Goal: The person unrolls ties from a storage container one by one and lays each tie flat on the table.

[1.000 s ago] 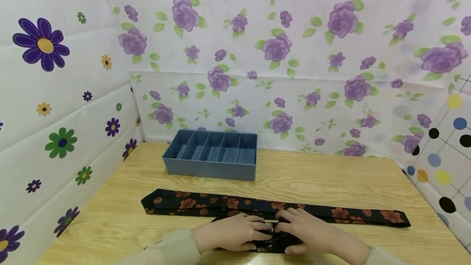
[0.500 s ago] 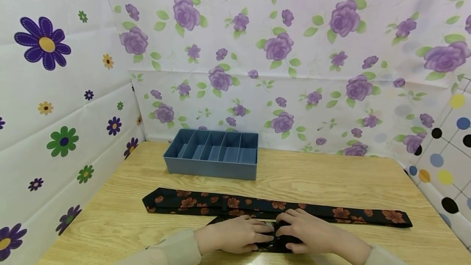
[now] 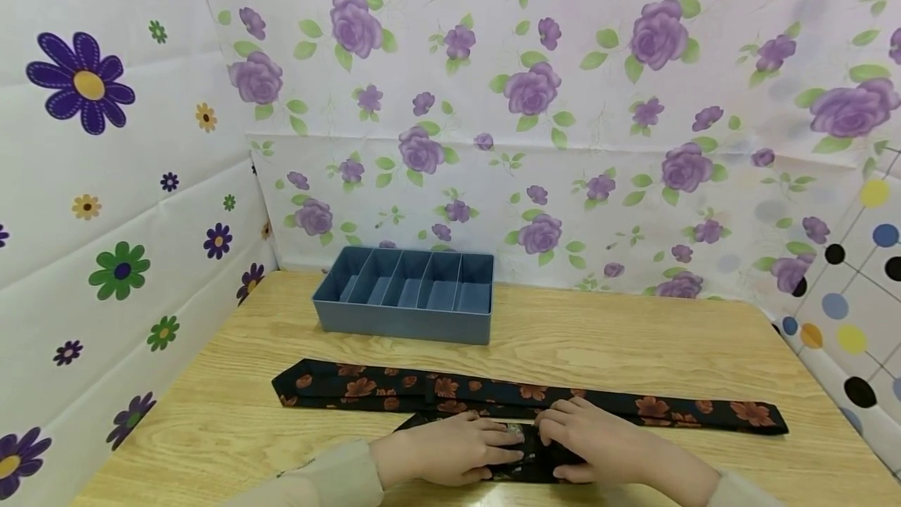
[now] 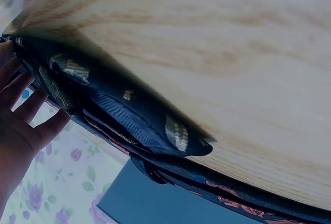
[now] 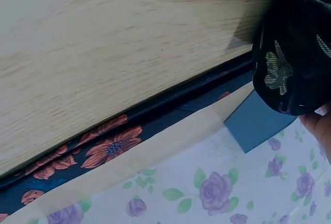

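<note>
A dark necktie (image 3: 517,469) with pale gold motifs lies folded near the table's front. My left hand (image 3: 461,448) rests flat on it, fingers extended. The thumb and fingers of my right hand (image 3: 598,440) pinch its folded right end. In the left wrist view, the pointed end of the gold-patterned necktie (image 4: 134,105) spreads past my left hand (image 4: 20,115). The right wrist view shows its rounded fold raised, with a bit of my right hand (image 5: 320,128) at the edge. Just beyond lies a second dark necktie (image 3: 704,413) with orange flowers, stretched sideways.
A blue divided box (image 3: 404,323) with a row of compartments stands behind the neckties, left of centre on the wooden table (image 3: 619,343). Flower-printed cloth (image 3: 486,202) covers the back, with patterned cloth on both sides too.
My right hand has shifted slightly to the right along the folded necktie. My left hand stays in place, and the orange-flowered necktie and box have not moved.
</note>
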Demonstrator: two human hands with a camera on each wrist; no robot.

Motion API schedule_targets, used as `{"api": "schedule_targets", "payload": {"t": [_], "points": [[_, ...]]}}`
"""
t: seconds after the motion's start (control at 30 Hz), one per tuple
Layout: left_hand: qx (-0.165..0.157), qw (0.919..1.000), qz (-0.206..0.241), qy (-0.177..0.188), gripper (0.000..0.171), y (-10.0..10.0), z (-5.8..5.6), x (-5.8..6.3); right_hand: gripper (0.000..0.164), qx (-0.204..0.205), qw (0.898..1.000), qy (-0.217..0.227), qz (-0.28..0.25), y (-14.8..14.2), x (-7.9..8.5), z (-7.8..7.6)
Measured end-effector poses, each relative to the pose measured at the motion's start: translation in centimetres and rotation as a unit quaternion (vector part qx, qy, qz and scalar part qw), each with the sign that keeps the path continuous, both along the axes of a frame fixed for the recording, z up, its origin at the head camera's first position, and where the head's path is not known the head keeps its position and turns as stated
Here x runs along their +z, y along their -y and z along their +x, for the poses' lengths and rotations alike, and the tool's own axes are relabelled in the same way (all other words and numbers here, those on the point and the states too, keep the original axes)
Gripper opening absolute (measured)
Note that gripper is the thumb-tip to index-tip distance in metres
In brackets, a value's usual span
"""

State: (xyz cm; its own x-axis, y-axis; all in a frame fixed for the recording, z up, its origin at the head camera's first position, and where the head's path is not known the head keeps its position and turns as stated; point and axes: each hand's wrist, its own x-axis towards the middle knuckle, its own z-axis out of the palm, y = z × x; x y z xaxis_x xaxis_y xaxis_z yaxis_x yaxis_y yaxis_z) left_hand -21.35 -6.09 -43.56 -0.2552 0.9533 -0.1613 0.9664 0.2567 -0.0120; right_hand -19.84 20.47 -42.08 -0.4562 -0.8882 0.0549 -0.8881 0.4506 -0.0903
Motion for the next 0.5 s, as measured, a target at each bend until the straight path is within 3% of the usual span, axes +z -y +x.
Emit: {"api": "schedule_targets", "payload": {"t": [0.2,0.5], "points": [[-0.005,1.0000,0.003,-0.007,0.050,0.2,0.1,-0.1,0.026,0.017,0.999,-0.031,-0.006,-0.4,-0.1,-0.1],[-0.002,0.9999,-0.014,0.007,0.053,0.3,0.0,-0.5,0.014,0.026,0.999,-0.047,-0.004,-1.2,-0.3,-0.2]]}}
